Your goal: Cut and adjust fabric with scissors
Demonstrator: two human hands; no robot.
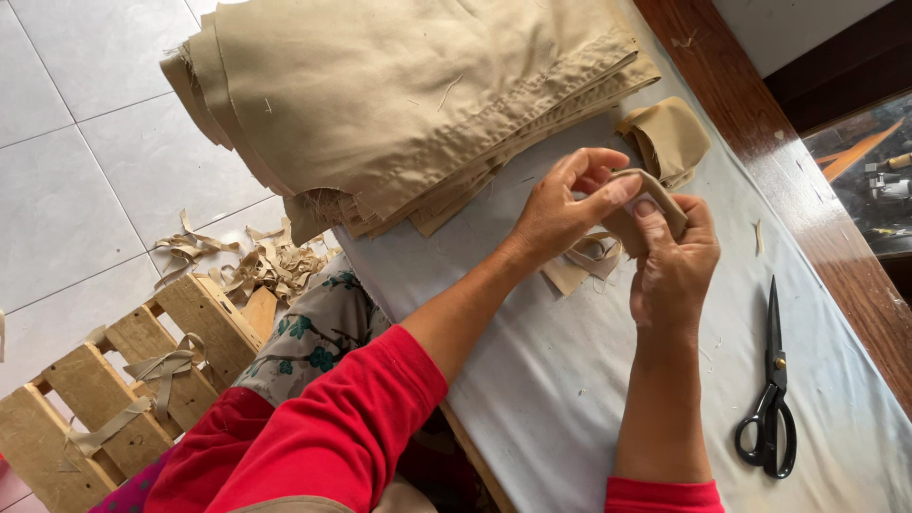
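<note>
Surface: pale cloth-covered table point(570, 380), wooden edge along the far side.
Left hand point(560, 214): fingers pinched closed on a small tan fabric strip point(655, 195).
Right hand point(674, 266): closed on the same strip, thumb on top.
Strip: held just above the table, between both hands.
Nearby: stack of tan fabric pieces point(408, 104) behind; black scissors point(771, 399) lying to the right, untouched.
Floor: tan scraps point(266, 266) beside a wooden crate point(123, 380).
</note>
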